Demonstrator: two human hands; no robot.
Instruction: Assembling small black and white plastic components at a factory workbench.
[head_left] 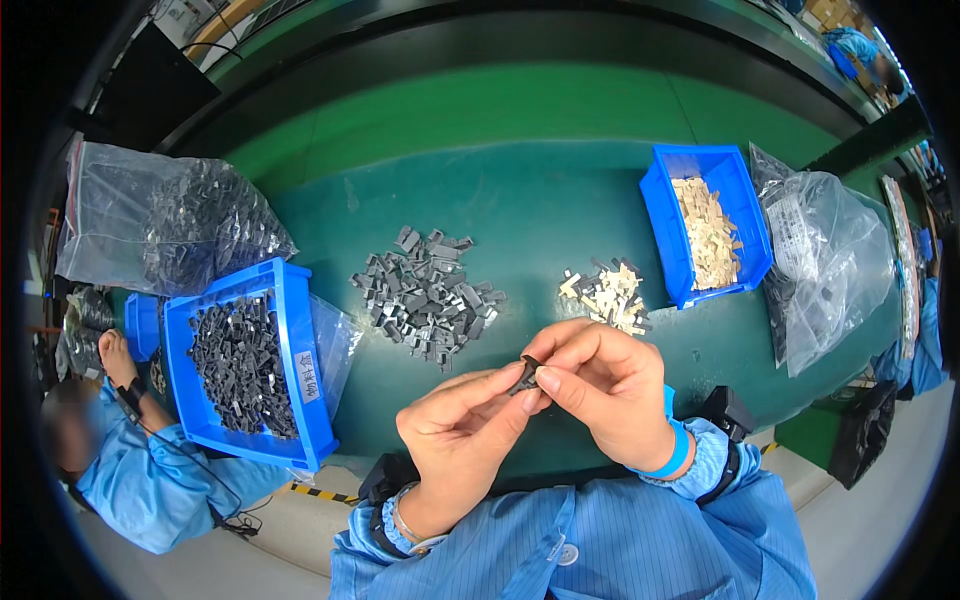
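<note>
Both hands meet over the near side of the green table, pinching one small dark plastic part (527, 374) between them. Thumb and index finger of my left hand (455, 425) hold its left side. From the right, the fingertips of my right hand (615, 400) press on the same part; much of it is hidden by the fingers. Ahead and to the left lies a loose pile of small dark grey plastic pieces (425, 295). Just beyond my right hand is a smaller pile of cream and dark pieces (608, 295).
At left stand a blue bin (325, 400) of black parts and a clear bag (180, 215) of dark parts. A blue bin (668, 240) of cream pieces and a clear plastic bag (835, 260) are at right. Another person's sleeve (165, 490) shows at far left. Everything sits on the green table (520, 210).
</note>
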